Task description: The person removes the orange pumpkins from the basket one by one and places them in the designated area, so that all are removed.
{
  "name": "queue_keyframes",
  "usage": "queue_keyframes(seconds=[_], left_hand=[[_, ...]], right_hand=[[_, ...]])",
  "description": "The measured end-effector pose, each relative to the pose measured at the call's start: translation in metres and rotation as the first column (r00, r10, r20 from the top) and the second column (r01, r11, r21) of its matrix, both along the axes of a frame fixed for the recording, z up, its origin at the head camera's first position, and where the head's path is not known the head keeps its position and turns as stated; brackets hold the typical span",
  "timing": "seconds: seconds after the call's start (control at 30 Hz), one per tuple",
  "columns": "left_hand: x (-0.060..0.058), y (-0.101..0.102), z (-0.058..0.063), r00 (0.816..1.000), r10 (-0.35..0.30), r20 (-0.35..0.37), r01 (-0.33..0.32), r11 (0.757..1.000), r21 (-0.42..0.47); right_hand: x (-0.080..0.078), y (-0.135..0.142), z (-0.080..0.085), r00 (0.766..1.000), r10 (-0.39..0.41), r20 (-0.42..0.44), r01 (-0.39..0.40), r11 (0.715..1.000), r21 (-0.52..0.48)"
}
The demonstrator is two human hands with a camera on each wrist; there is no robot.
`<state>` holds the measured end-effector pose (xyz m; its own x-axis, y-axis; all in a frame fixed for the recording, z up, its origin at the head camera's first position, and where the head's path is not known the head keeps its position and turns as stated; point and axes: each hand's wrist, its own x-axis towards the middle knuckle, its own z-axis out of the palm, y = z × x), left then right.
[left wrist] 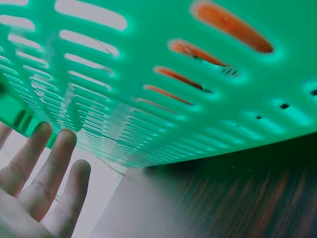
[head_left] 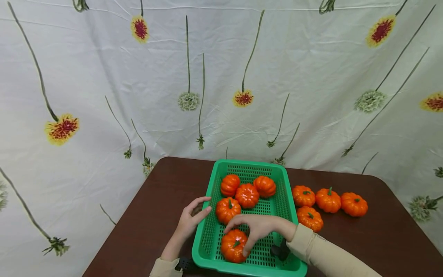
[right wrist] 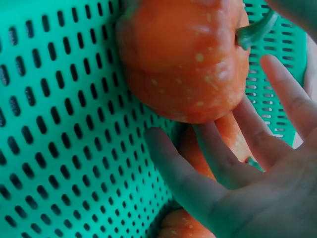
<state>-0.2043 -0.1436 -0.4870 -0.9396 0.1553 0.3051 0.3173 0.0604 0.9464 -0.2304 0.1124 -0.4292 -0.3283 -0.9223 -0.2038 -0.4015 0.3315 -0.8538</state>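
Observation:
My right hand reaches into the green basket from the right, over a small orange pumpkin at its near end. In the right wrist view the fingers are spread and fairly straight beside that pumpkin, some fingertips passing behind its lower side; its green stem points toward the thumb. My left hand is at the basket's left side, with thumb and fingertips right at the rim. In the left wrist view its fingers are extended beside the slotted wall, holding nothing.
Several more pumpkins sit in the far half of the basket. To its right, several others lie on the dark brown table. A white flower-print cloth hangs behind the table.

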Motion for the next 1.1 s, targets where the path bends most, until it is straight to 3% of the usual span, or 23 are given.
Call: queue_keyframes(seconds=[0.17,0.27,0.5,0.57,0.67,0.77,0.8,0.9,1.1], left_hand=[[0.000,0.000,0.002,1.000,0.005,0.014,-0.006,1.000,0.016],[0.000,0.000,0.002,1.000,0.005,0.008,-0.005,1.000,0.017],[0.000,0.000,0.001,1.000,-0.005,-0.014,0.005,1.000,0.006],[0.000,0.000,0.001,1.000,-0.002,-0.012,0.003,1.000,0.007],[0.001,0.000,0.001,1.000,0.001,-0.005,-0.001,1.000,0.005],[0.002,0.001,0.001,1.000,0.005,0.007,-0.005,1.000,-0.002],[0.002,0.001,0.002,1.000,0.008,0.010,-0.008,1.000,-0.004],[0.002,0.001,0.001,1.000,0.014,0.019,-0.014,1.000,-0.004],[0.001,0.001,0.001,1.000,0.022,0.020,-0.022,1.000,-0.002]], right_hand=[[-0.003,0.000,-0.005,0.999,0.025,-0.030,-0.024,0.999,0.026],[-0.013,0.003,-0.025,0.993,0.077,-0.086,-0.073,0.996,0.052],[-0.028,0.004,-0.056,0.993,0.090,-0.072,-0.085,0.994,0.071],[-0.034,0.006,-0.071,0.985,0.107,-0.133,-0.098,0.992,0.073],[-0.030,0.006,-0.065,0.980,0.111,-0.165,-0.102,0.993,0.064],[-0.016,0.003,-0.038,0.989,0.078,-0.128,-0.073,0.996,0.043],[-0.009,0.002,-0.020,0.993,0.069,-0.093,-0.066,0.997,0.030],[0.002,0.001,0.001,0.997,0.033,-0.074,-0.031,0.999,0.019],[0.009,0.004,0.016,0.998,-0.017,-0.064,0.016,1.000,-0.008]])
